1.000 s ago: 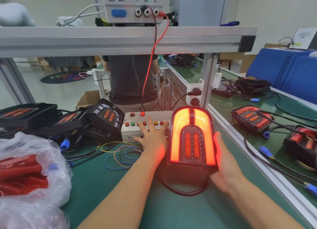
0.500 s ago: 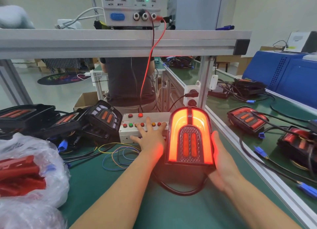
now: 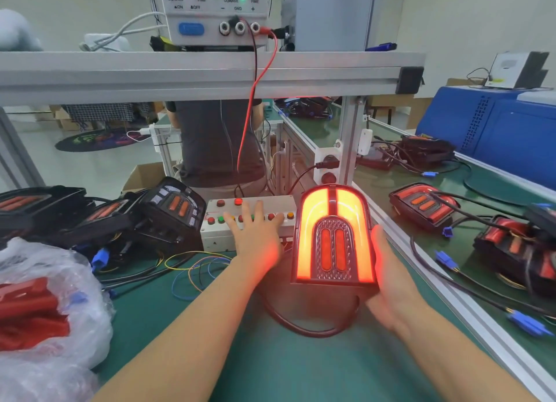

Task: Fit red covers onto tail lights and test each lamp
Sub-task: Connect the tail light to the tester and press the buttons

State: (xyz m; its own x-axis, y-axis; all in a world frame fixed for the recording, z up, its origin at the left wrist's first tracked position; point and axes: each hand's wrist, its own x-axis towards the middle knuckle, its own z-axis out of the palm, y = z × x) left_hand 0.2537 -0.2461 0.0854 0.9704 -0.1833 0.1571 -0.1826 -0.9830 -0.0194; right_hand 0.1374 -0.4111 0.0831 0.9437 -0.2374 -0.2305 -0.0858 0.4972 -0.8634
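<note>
Green mat [image 3: 301, 368] covers the workbench. On it the arched red tail light [image 3: 333, 236] stands upright and glows, the right hand [image 3: 391, 284] cupped around its right edge. Left hand [image 3: 255, 239] lies flat, fingers spread, on the white button box [image 3: 249, 221] beside it.

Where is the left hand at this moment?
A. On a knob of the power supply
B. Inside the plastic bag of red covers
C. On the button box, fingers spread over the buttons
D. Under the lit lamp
C: the left hand lies with straight, spread fingers on the white button box, beside the lit lamp, which the right hand supports at its right side.
</note>
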